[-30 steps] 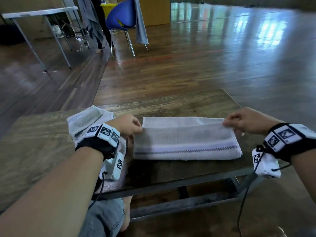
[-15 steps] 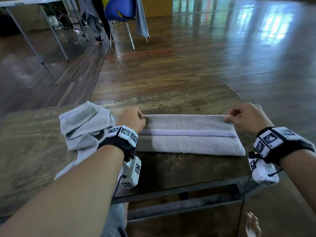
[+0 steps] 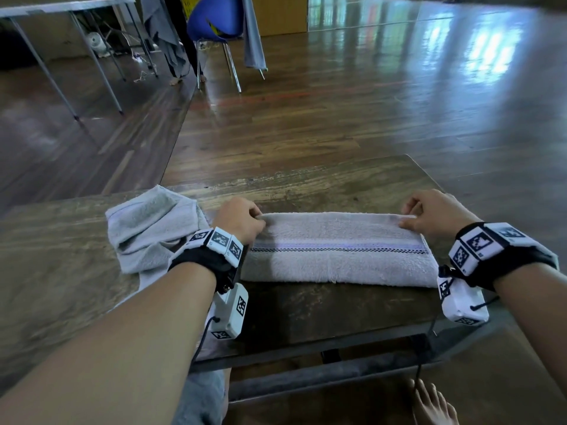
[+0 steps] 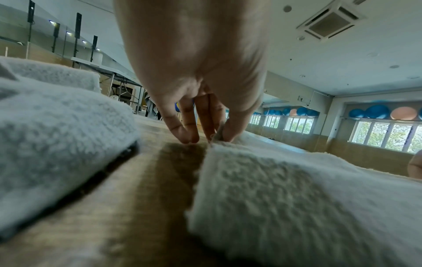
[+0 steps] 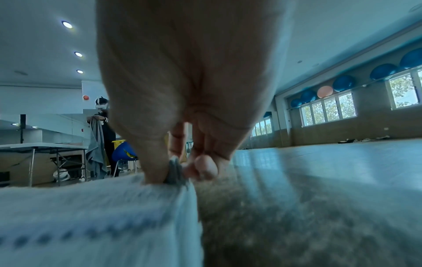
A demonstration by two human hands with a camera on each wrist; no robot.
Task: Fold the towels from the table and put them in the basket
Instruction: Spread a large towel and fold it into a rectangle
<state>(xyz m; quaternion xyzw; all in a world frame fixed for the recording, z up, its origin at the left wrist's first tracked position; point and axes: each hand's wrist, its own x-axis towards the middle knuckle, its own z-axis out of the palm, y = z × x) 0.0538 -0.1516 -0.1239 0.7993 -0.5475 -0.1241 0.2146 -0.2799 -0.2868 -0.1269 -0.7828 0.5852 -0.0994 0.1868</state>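
Note:
A pale grey towel [image 3: 337, 256] with a dark dotted stripe lies folded lengthwise on the worn wooden table [image 3: 306, 185]. My left hand [image 3: 241, 220] pinches its far left corner, thumb against fingers in the left wrist view [image 4: 217, 137]. My right hand [image 3: 429, 214] pinches the far right corner between thumb and forefinger, as the right wrist view [image 5: 175, 171] shows close up. The same towel [image 4: 297, 189] [image 5: 91, 216] fills the lower part of both wrist views. No basket is in view.
A crumpled grey towel [image 3: 150, 228] [image 4: 57, 135] lies on the table left of my left hand. Beyond the table are a shiny wooden floor, a blue chair [image 3: 214, 19] draped with cloth and a folding table [image 3: 61, 7]. A bare foot [image 3: 432, 406] shows below the table's right end.
Both hands have carried the near long edge of the towel over to the far edge, folding it in half lengthwise. The stripe now lies on top in the middle.

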